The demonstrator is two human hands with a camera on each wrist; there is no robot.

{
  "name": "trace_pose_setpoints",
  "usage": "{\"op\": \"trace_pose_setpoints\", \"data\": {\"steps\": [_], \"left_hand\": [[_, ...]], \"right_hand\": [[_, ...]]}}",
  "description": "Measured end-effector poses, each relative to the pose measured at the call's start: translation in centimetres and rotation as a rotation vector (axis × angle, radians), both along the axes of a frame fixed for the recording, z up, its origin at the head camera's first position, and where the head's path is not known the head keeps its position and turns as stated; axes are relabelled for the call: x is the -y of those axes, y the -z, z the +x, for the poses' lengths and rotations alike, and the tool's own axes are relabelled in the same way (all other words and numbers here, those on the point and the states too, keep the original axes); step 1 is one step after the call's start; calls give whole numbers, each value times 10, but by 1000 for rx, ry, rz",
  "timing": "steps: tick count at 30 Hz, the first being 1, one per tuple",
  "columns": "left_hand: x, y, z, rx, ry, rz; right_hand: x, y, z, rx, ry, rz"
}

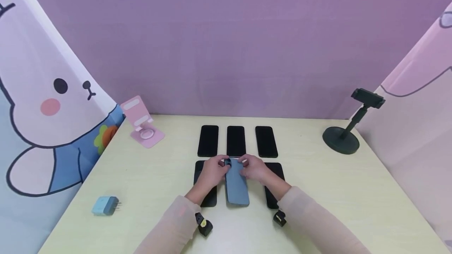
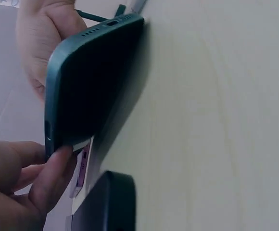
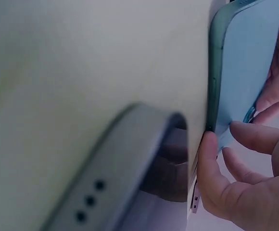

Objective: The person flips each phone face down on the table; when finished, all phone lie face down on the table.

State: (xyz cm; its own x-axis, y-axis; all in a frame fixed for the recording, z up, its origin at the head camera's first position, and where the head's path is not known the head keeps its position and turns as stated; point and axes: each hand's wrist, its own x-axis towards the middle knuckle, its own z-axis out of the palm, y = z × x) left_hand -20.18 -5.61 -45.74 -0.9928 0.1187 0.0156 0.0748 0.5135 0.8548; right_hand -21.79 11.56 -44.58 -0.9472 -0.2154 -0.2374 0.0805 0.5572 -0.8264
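A smartphone (image 1: 236, 187), blue back facing up, is held by both hands at its far end, in the middle of the near row of phones. My left hand (image 1: 213, 169) pinches the far left corner beside the camera bump. On the far right edge, my right hand (image 1: 255, 167) has its thumb on the back and fingertips at the side. In the left wrist view the phone's dark screen (image 2: 89, 86) faces the table at a tilt, its far end raised. Phones lie on either side, the left one (image 1: 210, 197) under my left wrist and the right one (image 1: 270, 200) under my right forearm.
Three dark phones form the far row: left (image 1: 208, 141), middle (image 1: 236, 140) and right (image 1: 266, 141). A pink phone stand (image 1: 148, 136) is at the back left, a dark phone holder (image 1: 340, 140) at the back right. A blue charger plug (image 1: 104, 205) lies near left.
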Motion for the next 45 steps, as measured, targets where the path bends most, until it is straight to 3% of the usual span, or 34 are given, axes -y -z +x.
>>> {"op": "trace_pose_setpoints", "data": {"steps": [5, 13, 22, 29, 35, 41, 45], "left_hand": [[-1, 2, -3, -18, 9, -124], [-4, 4, -7, -17, 13, -242], [-6, 2, -7, -26, 39, -268], [-11, 2, -7, -67, 28, -342], [-11, 1, -5, -51, 45, -378], [-12, -1, -6, -45, 48, -411], [-20, -7, -7, -95, 67, -389]], "right_hand": [[1, 2, -3, 4, 5, 47], [-2, 3, -5, 1, 12, 63], [-1, 2, -5, 17, 27, 65], [-1, 2, -5, 12, 23, 89], [0, 2, -6, 6, 18, 110], [-7, -6, -3, 25, -23, 74], [-27, -14, 0, 4, -49, 14]]}}
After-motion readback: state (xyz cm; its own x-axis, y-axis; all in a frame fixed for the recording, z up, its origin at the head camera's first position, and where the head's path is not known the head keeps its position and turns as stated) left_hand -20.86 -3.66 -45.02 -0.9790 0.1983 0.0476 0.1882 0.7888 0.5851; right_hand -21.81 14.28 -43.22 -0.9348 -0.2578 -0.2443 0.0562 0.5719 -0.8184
